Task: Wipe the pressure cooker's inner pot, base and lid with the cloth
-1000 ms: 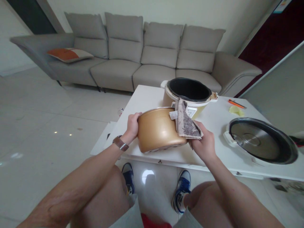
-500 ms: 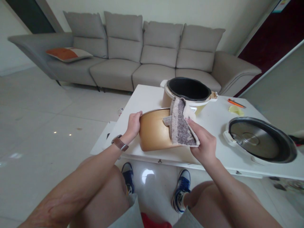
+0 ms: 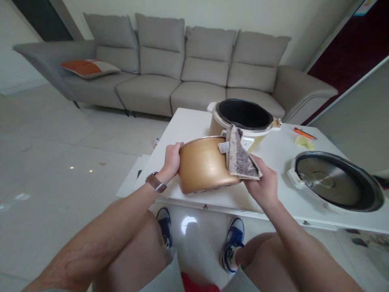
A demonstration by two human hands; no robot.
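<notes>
A gold-coloured rice cooker inner pot (image 3: 203, 164) is held slightly tilted over the front of the white table. My left hand (image 3: 172, 161) grips its left rim, fingers partly hidden behind the wall. At the pot's right side, my right hand (image 3: 263, 181) is closed on a grey and beige cloth (image 3: 241, 158) with a white tag, which lies against the pot's outer wall. Some right fingers are hidden by the cloth. Just behind the pot stands the rice cooker body (image 3: 246, 115), its dark inside showing.
The cooker's lid (image 3: 331, 180) lies underside up on the table (image 3: 194, 119) at the right. Beyond it are an orange cutter (image 3: 304, 133) and a yellowish piece (image 3: 304, 142). A grey sofa (image 3: 200, 91) stands behind the table.
My right hand and the cloth have moved a little right around the pot's side, uncovering more of the gold wall. My left hand keeps its grip on the rim.
</notes>
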